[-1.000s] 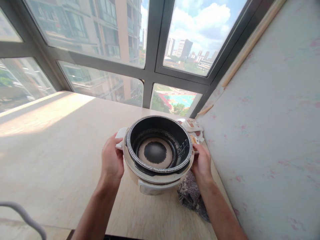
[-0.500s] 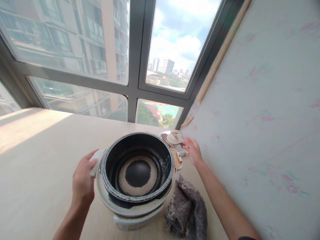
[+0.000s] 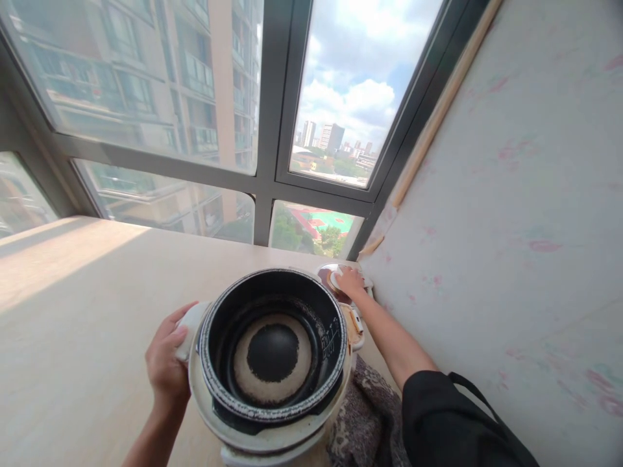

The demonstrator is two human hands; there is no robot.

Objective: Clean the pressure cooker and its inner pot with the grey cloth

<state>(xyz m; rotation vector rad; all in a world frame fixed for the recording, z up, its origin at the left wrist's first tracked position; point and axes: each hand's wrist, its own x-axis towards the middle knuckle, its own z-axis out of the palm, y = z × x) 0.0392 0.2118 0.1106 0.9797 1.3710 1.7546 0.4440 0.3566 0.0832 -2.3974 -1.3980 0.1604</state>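
Observation:
A white electric cooker (image 3: 204, 418), lid off, stands on the pale sill with its worn black inner pot (image 3: 272, 353) inside. My left hand (image 3: 168, 357) is closed around the cooker's white left side handle (image 3: 191, 329), thumb on top. Behind the cooker, near the wall corner, lies a round lid (image 3: 327, 275), white and brown with a raised handle. My right hand (image 3: 351, 283) reaches past the cooker, its fingers closed over the lid's handle, which they partly cover. The lid appears to rest on the sill.
A grey-brown patterned cloth (image 3: 365, 412) lies against the cooker's right side, under my right arm. A flower-patterned wall (image 3: 525, 246) rises close on the right. Window panes in dark frames (image 3: 270, 130) stand behind the pale sill (image 3: 87, 331).
My right hand has moved forward and left, from beside the lid onto its handle. My left hand keeps hold of the cooker's handle. The view has shifted slightly.

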